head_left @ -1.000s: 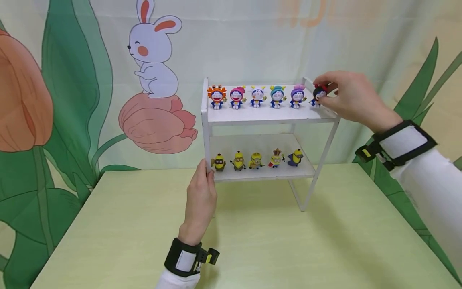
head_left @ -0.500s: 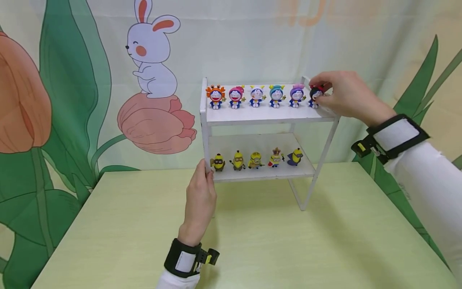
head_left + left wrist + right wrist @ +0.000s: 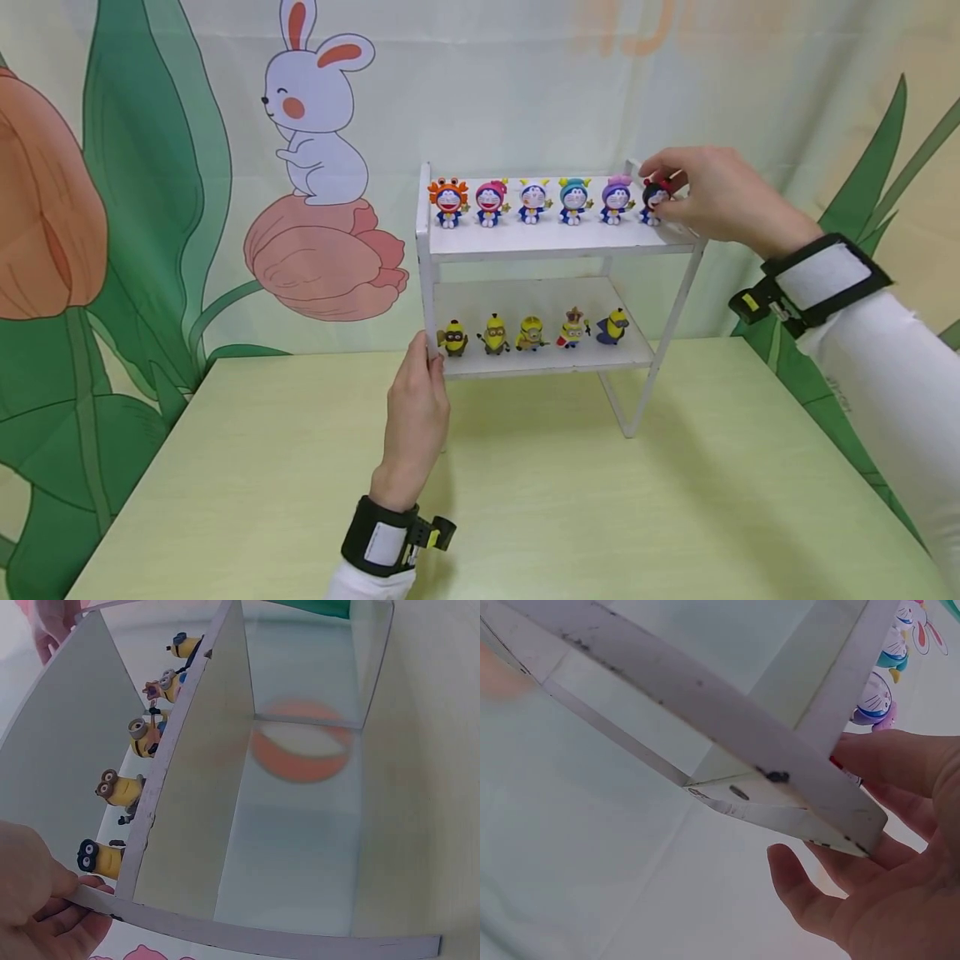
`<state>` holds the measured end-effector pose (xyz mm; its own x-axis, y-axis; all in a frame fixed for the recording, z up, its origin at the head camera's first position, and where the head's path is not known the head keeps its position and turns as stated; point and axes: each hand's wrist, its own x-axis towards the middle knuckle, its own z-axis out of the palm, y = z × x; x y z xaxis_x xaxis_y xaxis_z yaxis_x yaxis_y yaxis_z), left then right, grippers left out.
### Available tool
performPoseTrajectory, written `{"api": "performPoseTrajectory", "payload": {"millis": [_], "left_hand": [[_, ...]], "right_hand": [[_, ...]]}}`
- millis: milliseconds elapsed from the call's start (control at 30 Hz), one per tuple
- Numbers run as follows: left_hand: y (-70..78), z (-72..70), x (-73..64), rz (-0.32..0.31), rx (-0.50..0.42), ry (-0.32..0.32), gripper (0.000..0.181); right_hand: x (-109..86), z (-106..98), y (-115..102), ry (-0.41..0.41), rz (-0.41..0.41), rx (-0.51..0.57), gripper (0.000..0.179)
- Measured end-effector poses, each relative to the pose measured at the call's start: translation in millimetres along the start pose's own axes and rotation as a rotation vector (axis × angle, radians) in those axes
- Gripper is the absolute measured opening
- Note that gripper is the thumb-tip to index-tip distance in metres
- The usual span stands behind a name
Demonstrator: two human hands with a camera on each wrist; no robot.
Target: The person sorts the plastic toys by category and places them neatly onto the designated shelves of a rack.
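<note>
A small white two-tier shelf (image 3: pixel 555 242) stands on the table. My left hand (image 3: pixel 417 408) grips its left front post beside the lower tier; the left wrist view shows the thumb and fingers around that post (image 3: pixel 97 901). At the right end of the top tier, my right hand (image 3: pixel 720 200) pinches a figurine with a black and red hat (image 3: pixel 654 198). That figurine is upright and partly hidden by the fingers. To its left, a purple-hatted figurine (image 3: pixel 617 200) ends a row of similar blue and white ones, with a crab-hatted one (image 3: pixel 449 202) at the far left.
Several yellow minion figurines (image 3: pixel 532 332) line the lower tier, one wearing a crown (image 3: pixel 573 327). The pale yellow-green table (image 3: pixel 540 508) spreads out in front of the shelf. Behind hangs a cloth backdrop printed with a rabbit (image 3: pixel 318 117) and tulips.
My right hand has shifted slightly left with the black-and-red-hatted figurine, which has gone from tilted to upright in the top row. My left hand keeps its grip on the post.
</note>
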<state>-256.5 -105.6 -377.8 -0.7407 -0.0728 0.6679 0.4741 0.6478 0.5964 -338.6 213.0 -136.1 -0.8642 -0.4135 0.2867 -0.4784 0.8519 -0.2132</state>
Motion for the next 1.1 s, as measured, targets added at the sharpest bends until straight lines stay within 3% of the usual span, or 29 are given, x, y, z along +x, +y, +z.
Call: {"api": "performPoseTrajectory", "payload": {"millis": [200, 367, 533, 667, 767, 1100], "left_hand": [[0.0, -1.3, 0.0, -0.001, 0.004, -0.006, 0.029], [0.2, -2.9, 0.2, -0.01, -0.006, -0.018, 0.03], [-2.2, -4.2, 0.4, -0.006, -0.015, -0.022, 0.032], [-3.3, -5.1, 0.9, 0.005, -0.022, -0.008, 0.037], [-3.8, -7.5, 1.1, 0.005, -0.023, 0.004, 0.046], [-3.2, -18.0, -0.6, 0.027, 0.039, 0.047, 0.059]], "right_hand": [[-2.0, -0.3, -2.0, 0.019, -0.01, -0.004, 0.049], [-9.5, -1.1, -6.5, 0.088, 0.003, 0.007, 0.046], [-26.6, 3.6, -18.9, 0.23, -0.041, 0.03, 0.043], [-44.7, 10.5, -35.0, 0.374, -0.132, 0.037, 0.04], [-56.6, 18.2, -47.3, 0.431, -0.199, 0.05, 0.04], [-88.7, 72.5, -76.8, 0.414, -0.297, 0.093, 0.047]]}}
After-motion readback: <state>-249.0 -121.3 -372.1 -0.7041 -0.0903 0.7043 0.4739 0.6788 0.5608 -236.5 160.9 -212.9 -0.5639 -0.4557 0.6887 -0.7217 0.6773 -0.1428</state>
